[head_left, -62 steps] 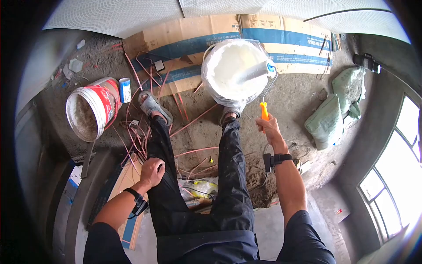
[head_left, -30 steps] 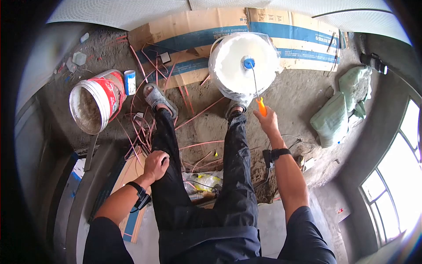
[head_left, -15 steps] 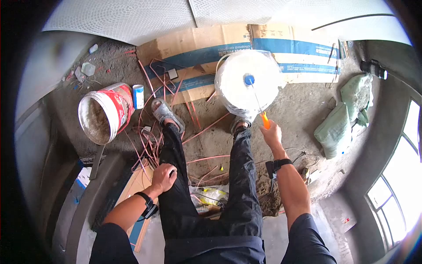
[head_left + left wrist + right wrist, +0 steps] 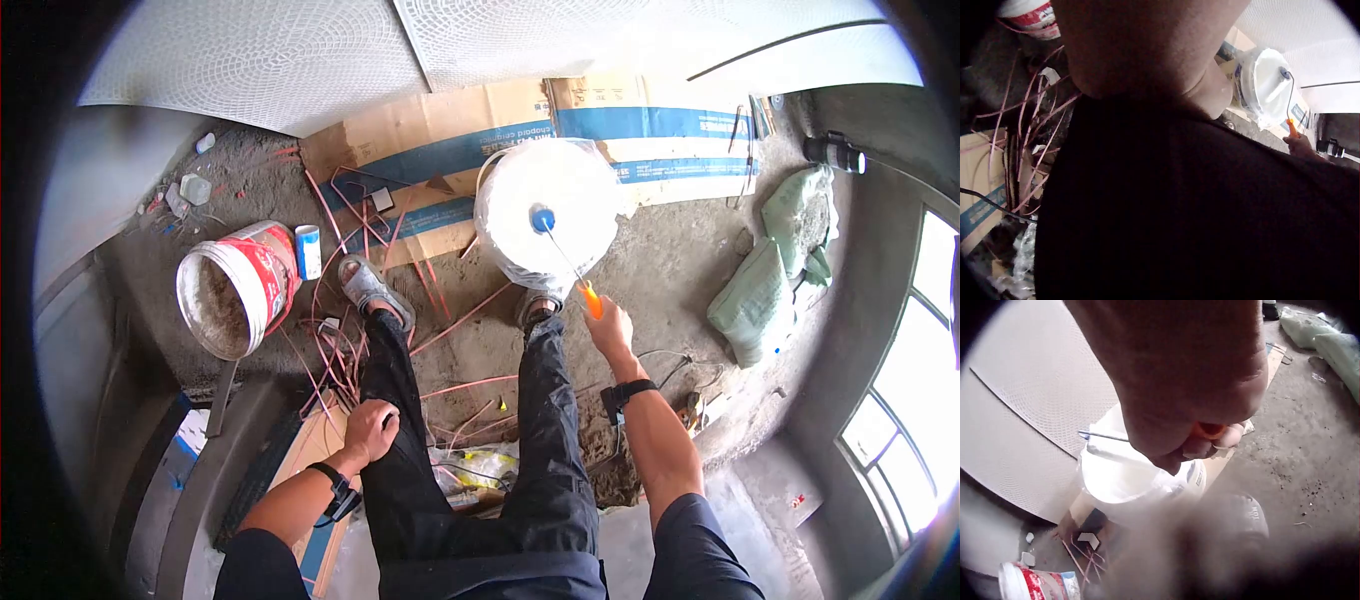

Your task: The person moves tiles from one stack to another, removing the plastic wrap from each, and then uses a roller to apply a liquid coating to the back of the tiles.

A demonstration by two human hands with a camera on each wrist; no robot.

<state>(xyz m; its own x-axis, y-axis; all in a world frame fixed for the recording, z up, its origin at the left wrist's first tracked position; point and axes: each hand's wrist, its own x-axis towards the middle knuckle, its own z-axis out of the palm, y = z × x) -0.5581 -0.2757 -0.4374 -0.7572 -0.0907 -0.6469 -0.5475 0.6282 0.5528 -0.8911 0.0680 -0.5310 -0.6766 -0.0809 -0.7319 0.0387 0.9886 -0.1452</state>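
Note:
My right hand (image 4: 610, 330) grips the orange handle (image 4: 592, 299) of a paint roller. From the handle a thin wire frame runs up to the roller's blue end (image 4: 542, 218), which sits over the mouth of a white bucket (image 4: 500, 225) lined with clear plastic. White paint fills the bucket, and in the right wrist view the pale roller sleeve (image 4: 1119, 453) lies across its opening. My left hand (image 4: 372, 430) rests on the left knee with its fingers loosely bent, holding nothing. Its fingers are hidden in the left wrist view.
Flattened cardboard (image 4: 420, 140) lies under and behind the bucket. To the left stand a tilted red-and-white bucket (image 4: 265, 260) and a blue-and-white can (image 4: 308, 252). Pink strapping (image 4: 340, 360) tangles by the left foot. Green sacks (image 4: 755, 300) slump at the right.
The roller sleeve, earlier slanted at the bucket's right side, now shows its blue end near the middle of the mouth. My right hand has turned and drawn slightly back; the left stays on the knee.

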